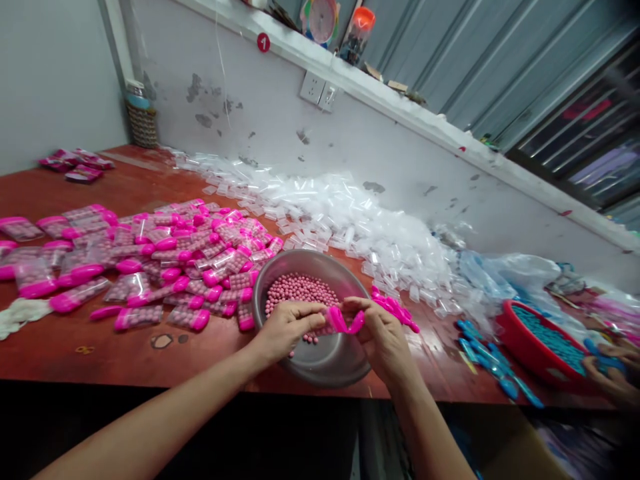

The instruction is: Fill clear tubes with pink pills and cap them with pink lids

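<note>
Over a grey bowl (345, 370) of small pink beads (300, 291), my left hand (286, 328) pinches a small clear container, mostly covered by the fingers, with beads showing faintly inside. A bright pink flip cap (339, 321) sits at its mouth and curves toward my right hand (384, 341). The fingers of that hand are closed on the cap's free end. Whether the cap is fully seated cannot be made out. Just behind my right hand lies a small heap of loose pink caps (395, 308).
Filled pink-capped containers (170, 250) spread over the table's left half. Empty clear containers (325, 207) are piled along the wall. At right stand a red basin (520, 347) of blue beads and blue caps (493, 360); another person's hand (613, 373) works there.
</note>
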A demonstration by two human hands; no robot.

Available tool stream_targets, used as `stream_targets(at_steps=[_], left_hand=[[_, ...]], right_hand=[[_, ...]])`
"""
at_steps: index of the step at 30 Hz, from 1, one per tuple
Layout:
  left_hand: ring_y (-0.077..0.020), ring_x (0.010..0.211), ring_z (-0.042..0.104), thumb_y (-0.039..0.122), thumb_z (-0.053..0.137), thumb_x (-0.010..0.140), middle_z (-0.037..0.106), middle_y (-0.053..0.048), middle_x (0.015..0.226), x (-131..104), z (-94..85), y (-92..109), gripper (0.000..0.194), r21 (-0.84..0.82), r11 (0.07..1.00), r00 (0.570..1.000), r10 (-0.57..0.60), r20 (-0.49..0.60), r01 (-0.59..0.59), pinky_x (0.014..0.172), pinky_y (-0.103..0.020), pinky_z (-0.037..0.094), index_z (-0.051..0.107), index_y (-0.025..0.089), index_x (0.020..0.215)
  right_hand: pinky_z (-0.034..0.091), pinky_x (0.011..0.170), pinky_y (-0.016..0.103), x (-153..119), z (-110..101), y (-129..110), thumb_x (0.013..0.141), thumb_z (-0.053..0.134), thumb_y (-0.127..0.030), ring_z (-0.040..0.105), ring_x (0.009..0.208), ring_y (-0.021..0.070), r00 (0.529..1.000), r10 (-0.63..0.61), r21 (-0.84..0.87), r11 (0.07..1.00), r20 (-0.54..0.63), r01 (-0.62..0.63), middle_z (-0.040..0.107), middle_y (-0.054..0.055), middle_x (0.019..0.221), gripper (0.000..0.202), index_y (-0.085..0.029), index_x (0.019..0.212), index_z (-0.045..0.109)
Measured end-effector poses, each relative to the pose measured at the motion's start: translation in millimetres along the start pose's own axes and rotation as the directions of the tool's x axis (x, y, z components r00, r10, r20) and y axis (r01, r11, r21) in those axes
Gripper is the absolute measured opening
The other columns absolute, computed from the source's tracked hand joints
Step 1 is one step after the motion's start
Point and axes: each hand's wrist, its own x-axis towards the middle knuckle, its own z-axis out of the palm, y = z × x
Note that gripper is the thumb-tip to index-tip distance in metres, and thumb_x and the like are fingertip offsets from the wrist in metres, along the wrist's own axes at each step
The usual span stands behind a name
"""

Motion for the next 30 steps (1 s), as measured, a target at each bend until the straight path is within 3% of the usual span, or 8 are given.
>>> stream_targets(at_steps=[6, 11, 16, 21, 24, 26, 27, 30], left_hand=[[-0.0178, 0.066, 0.059, 0.028, 0.057, 0.073, 0.068, -0.007, 0.080, -1.4, -0.4, -0.8, 0.028, 0.099, 0.994, 0.998, 0.059, -0.020, -0.057, 0.056, -0.024, 0.048, 0.069, 0.014, 0.095], [-0.0211, 0.077, 0.061, 0.024, 0.056, 0.075, 0.068, -0.006, 0.079, -0.4, -3.9, -6.0, 0.025, 0.156, 0.983, 0.994, 0.100, -0.040, -0.093, 0.065, -0.026, 0.049, 0.070, 0.015, 0.093], [-0.0223, 0.084, 0.062, 0.024, 0.056, 0.076, 0.070, -0.005, 0.086, 3.2, -4.2, -11.2, 0.026, 0.188, 0.978, 0.989, 0.109, -0.099, -0.089, 0.073, -0.029, 0.048, 0.068, 0.016, 0.097], [-0.0233, 0.097, 0.059, 0.030, 0.058, 0.076, 0.065, -0.009, 0.106, 22.7, -29.7, 29.0, 0.034, 0.181, 0.964, 0.950, 0.230, -0.213, -0.193, 0.085, -0.034, 0.046, 0.063, 0.013, 0.105], [-0.0237, 0.111, 0.051, 0.032, 0.057, 0.078, 0.057, -0.009, 0.120, 40.0, -67.9, 60.5, 0.043, 0.364, 0.896, 0.846, 0.389, -0.364, -0.255, 0.093, -0.038, 0.041, 0.055, 0.014, 0.116], [-0.0226, 0.122, 0.040, 0.029, 0.060, 0.076, 0.047, -0.008, 0.130, 46.8, -92.8, 67.4, 0.051, 0.521, 0.820, 0.766, 0.487, -0.420, -0.237, 0.101, -0.037, 0.033, 0.047, 0.017, 0.124], [-0.0220, 0.123, 0.038, 0.028, 0.060, 0.075, 0.045, -0.008, 0.132, 47.4, -102.0, 65.3, 0.053, 0.571, 0.793, 0.755, 0.503, -0.421, -0.210, 0.102, -0.036, 0.031, 0.046, 0.017, 0.125], [-0.0223, 0.116, 0.047, 0.030, 0.058, 0.077, 0.052, -0.010, 0.126, 38.0, -111.4, 43.2, 0.048, 0.629, 0.766, 0.790, 0.464, -0.401, -0.130, 0.100, -0.036, 0.035, 0.050, 0.013, 0.121]], right_hand=[[0.052, 0.069, 0.037, 8.3, 16.8, -9.1, 0.074, 0.063, -0.033, 0.063, 0.078, 0.0196, 0.960, 0.205, 0.177, 0.955, 0.189, -0.238, 0.067, 0.006, 0.084, 0.023, -0.018, 0.091, 0.065], [0.053, 0.069, 0.036, 8.9, 22.4, -3.2, 0.070, 0.067, -0.027, 0.064, 0.075, 0.0183, 0.965, 0.209, 0.247, 0.938, 0.161, -0.244, 0.067, 0.004, 0.079, 0.017, -0.016, 0.083, 0.065], [0.054, 0.066, 0.033, 20.1, 26.2, 0.3, 0.071, 0.065, -0.030, 0.063, 0.075, 0.0167, 0.976, 0.183, 0.190, 0.961, 0.118, -0.203, 0.064, 0.004, 0.091, 0.022, -0.019, 0.090, 0.061], [0.053, 0.069, 0.032, 39.7, 14.9, -11.4, 0.077, 0.056, -0.040, 0.061, 0.086, 0.0169, 0.992, 0.090, 0.062, 0.993, 0.088, -0.096, 0.058, 0.005, 0.108, 0.029, -0.022, 0.100, 0.056], [0.052, 0.071, 0.032, 51.9, 3.1, -12.0, 0.078, 0.053, -0.040, 0.061, 0.085, 0.0164, 0.997, 0.046, -0.207, 0.978, 0.061, -0.032, 0.060, 0.005, 0.103, 0.028, -0.021, 0.099, 0.056], [0.050, 0.072, 0.031, 60.1, -0.1, -4.5, 0.079, 0.052, -0.038, 0.061, 0.083, 0.0166, 0.989, 0.037, -0.507, 0.861, 0.141, 0.040, 0.063, 0.005, 0.095, 0.026, -0.019, 0.096, 0.059], [0.048, 0.073, 0.031, 64.3, 0.7, 1.2, 0.079, 0.052, -0.036, 0.061, 0.082, 0.0171, 0.978, 0.040, -0.650, 0.752, 0.206, 0.106, 0.064, 0.006, 0.092, 0.025, -0.018, 0.095, 0.060], [0.044, 0.078, 0.030, 76.2, 11.5, 21.4, 0.079, 0.053, -0.029, 0.059, 0.089, 0.0194, 0.910, 0.109, -0.880, 0.324, 0.400, 0.348, 0.065, 0.007, 0.096, 0.022, -0.019, 0.097, 0.060]])
